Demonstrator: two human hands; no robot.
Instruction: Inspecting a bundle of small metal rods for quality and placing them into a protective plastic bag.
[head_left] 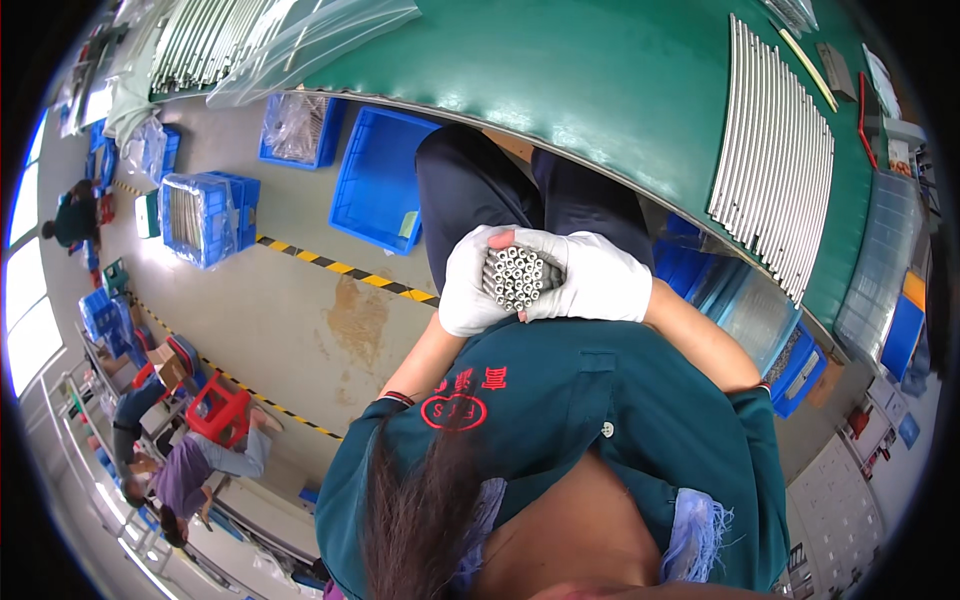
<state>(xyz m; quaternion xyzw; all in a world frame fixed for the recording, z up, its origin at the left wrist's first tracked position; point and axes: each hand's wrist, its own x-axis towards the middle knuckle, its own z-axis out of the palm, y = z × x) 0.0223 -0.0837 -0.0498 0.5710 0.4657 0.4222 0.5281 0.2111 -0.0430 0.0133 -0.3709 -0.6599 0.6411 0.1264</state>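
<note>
A bundle of thin metal tubes [517, 279] stands on end between my hands, its round hollow ends facing up toward me. Wrapped round its left side is my left hand [468, 285], in a white glove with bare fingertips. From the right, my right hand [598, 278], gloved the same way, closes round the bundle. Both hands are over my lap, close to my chest. The lower length of the tubes is hidden below the hands. On the green table [560, 70] a row of similar metal tubes [775, 150] lies side by side at the right.
More tubes [215, 40] and clear plastic film [310, 45] lie at the table's far left. A blue bin [375, 180] stands on the floor left of my knees. Wrapped blue crates [205, 215] are farther left. Blue bins [800, 370] sit under the table's right end. Other people work far left.
</note>
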